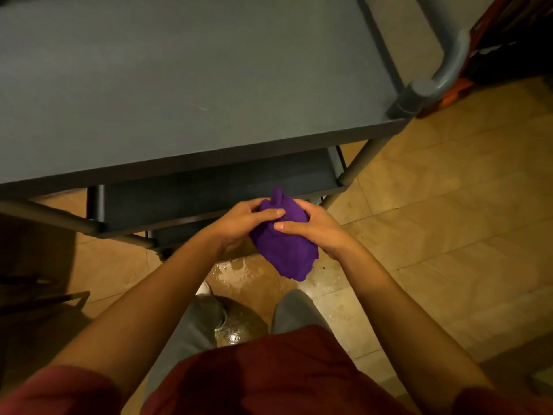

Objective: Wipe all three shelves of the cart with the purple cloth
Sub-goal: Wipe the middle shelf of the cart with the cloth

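A bunched purple cloth (284, 247) hangs in the air in front of the grey cart, below the level of its top shelf (185, 82). My left hand (239, 223) grips the cloth from the left and my right hand (314, 229) from the right, thumbs pressed on its top. Under the top shelf a strip of the middle shelf (215, 187) shows, and below it a dark edge of the lowest shelf (182, 235). Most of both lower shelves is hidden.
The cart's curved grey handle (449, 67) rises at the right end. A wet patch (239, 271) shines on the tan tile floor by my feet. Dark objects (39, 295) stand at the left edge, and dark furniture (514, 40) at the top right.
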Action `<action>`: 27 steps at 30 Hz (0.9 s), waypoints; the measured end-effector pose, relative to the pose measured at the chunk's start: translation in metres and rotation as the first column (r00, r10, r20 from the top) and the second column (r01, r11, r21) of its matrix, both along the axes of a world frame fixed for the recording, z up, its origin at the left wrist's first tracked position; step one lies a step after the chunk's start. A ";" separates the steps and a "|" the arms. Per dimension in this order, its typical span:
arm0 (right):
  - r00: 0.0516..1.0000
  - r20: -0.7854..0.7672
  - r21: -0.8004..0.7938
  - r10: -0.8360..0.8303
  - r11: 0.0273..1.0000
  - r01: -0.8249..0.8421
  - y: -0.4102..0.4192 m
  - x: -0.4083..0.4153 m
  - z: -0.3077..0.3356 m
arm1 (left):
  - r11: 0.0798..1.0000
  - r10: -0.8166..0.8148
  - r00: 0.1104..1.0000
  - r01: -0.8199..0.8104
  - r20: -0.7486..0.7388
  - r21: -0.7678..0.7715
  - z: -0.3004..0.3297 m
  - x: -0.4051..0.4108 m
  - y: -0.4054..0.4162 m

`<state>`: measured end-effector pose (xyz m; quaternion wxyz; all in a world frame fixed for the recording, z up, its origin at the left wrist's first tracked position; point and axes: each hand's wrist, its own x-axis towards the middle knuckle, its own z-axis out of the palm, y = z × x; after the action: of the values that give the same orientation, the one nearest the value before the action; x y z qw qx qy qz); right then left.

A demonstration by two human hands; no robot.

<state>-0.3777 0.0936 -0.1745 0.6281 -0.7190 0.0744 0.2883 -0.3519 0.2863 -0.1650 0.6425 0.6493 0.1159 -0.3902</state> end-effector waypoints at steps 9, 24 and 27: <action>0.996 0.093 -0.061 -0.008 0.998 0.014 0.024 0.059 -0.112 | 0.993 0.119 0.980 -0.114 0.157 -0.039 -0.119 0.057 0.022; 0.902 0.415 -0.063 0.119 0.993 -0.102 0.051 0.154 -0.239 | 0.999 0.031 0.867 -0.010 0.498 -0.046 -0.238 0.133 0.037; 0.898 0.427 -0.045 0.109 0.994 -0.100 0.053 0.155 -0.247 | 0.991 0.130 0.845 -0.091 0.519 -0.099 -0.251 0.128 0.037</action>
<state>-0.2229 0.1470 -0.4218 0.6049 -0.7744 -0.1011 0.1557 -0.2236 0.3238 -0.4156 0.6936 0.7001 -0.0401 -0.1648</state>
